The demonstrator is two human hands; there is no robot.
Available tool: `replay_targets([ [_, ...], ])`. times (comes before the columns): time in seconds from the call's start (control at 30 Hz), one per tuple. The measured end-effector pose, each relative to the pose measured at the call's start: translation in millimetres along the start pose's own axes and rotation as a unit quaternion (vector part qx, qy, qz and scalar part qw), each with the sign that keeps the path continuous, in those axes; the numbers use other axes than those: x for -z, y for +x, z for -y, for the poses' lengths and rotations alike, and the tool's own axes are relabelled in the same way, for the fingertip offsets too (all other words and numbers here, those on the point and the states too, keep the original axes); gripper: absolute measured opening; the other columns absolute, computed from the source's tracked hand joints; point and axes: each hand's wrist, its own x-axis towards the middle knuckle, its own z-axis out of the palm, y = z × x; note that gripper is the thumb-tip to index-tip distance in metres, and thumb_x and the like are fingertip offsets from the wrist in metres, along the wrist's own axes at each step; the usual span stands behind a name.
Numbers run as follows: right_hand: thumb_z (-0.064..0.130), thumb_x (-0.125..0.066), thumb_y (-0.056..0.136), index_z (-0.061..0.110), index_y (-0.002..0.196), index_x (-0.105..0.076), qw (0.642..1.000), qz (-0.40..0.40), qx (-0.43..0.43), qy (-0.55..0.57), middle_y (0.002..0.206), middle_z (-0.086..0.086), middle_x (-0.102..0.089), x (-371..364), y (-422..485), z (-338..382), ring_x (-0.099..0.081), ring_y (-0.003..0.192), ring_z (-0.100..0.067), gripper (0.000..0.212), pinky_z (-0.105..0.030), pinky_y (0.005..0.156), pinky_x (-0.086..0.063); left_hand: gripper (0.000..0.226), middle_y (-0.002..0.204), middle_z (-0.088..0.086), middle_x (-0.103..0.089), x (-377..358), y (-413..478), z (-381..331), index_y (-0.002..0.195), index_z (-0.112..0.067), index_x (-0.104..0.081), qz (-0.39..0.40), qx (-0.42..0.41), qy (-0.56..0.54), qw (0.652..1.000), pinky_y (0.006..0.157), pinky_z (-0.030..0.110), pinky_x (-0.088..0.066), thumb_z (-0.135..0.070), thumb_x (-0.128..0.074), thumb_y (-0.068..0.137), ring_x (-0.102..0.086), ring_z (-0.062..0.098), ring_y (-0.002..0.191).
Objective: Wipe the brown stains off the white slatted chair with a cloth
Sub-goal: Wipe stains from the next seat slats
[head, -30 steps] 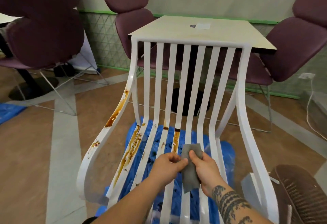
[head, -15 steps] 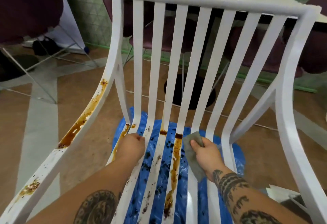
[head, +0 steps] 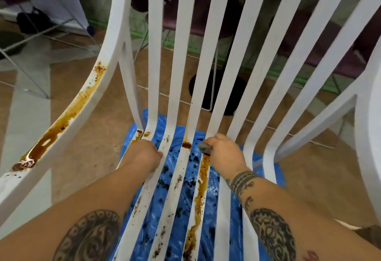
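The white slatted chair [head: 224, 40] fills the view, its slats running from the back down into the seat. Thick brown stains [head: 201, 194] streak a middle slat, and another long brown stain [head: 68, 116] runs down the left arm rail. My right hand [head: 224, 155] holds a grey cloth [head: 205, 147] bunched under its fingers, pressed on the stained middle slat at the bend. My left hand [head: 144, 155] grips a slat at the left of the seat, fingers curled round its edge. Most of the cloth is hidden under the hand.
A blue plastic sheet [head: 274, 170] spattered with dark drips lies on the brown floor under the chair. Purple chairs [head: 206, 17] and a black table base [head: 226, 93] stand behind the slats. A wire chair frame [head: 31, 75] stands at the left.
The camera has come much closer to the chair. My left hand left the cloth and took hold of a left slat. My right hand pushed the cloth up to the slat's bend.
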Motion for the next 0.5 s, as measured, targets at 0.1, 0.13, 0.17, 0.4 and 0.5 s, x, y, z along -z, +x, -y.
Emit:
replay_targets([
  [0.1,0.004,-0.056,0.089,0.021,0.090,-0.071,0.998,0.051,-0.021,0.030,0.096,-0.006,-0.067,16,7,-1,-0.065,0.091,-0.028,0.023,-0.043,0.080,-0.058,0.023,0.091,0.005,-0.070,3,-2,-2,0.083,-0.017,-0.070,0.002,-0.002,0.016,1.000,0.081,0.035,-0.059,-0.037,-0.068,0.092,-0.066,0.024,0.085],
  [0.13,0.008,-0.056,0.091,0.020,0.094,-0.073,0.997,0.029,-0.037,0.053,0.098,-0.006,-0.069,20,10,-3,-0.065,0.092,-0.027,0.021,-0.042,0.081,-0.058,0.022,0.091,0.005,-0.069,4,-3,-2,0.083,-0.018,-0.070,0.004,-0.004,0.019,1.000,0.080,0.035,-0.058,-0.037,-0.067,0.092,-0.065,0.023,0.084],
  [0.17,0.012,-0.056,0.094,0.020,0.102,-0.074,0.996,-0.007,-0.048,0.078,0.102,-0.007,-0.067,22,11,-5,-0.063,0.095,-0.027,0.021,-0.041,0.084,-0.056,0.020,0.089,0.003,-0.068,4,-3,-2,0.085,-0.019,-0.069,0.004,-0.006,0.025,1.000,0.077,0.033,-0.057,-0.037,-0.066,0.092,-0.064,0.022,0.082],
  [0.4,0.008,-0.052,0.097,0.023,0.117,-0.071,0.997,-0.031,-0.041,0.063,0.098,-0.001,-0.052,-4,-6,-3,-0.057,0.090,-0.024,0.031,-0.035,0.076,-0.050,0.020,0.092,0.003,-0.068,9,-9,-6,0.095,-0.018,-0.069,0.001,-0.014,0.059,0.998,0.076,0.032,-0.056,-0.037,-0.064,0.095,-0.063,0.023,0.086],
  [0.5,0.003,-0.053,0.091,0.020,0.105,-0.073,0.998,0.030,-0.044,0.039,0.096,-0.001,-0.059,-1,-9,0,-0.061,0.090,-0.024,0.029,-0.037,0.075,-0.053,0.019,0.090,0.004,-0.067,10,-11,-7,0.094,-0.017,-0.069,0.003,-0.014,0.054,0.998,0.071,0.031,-0.055,-0.035,-0.064,0.095,-0.063,0.022,0.082],
])
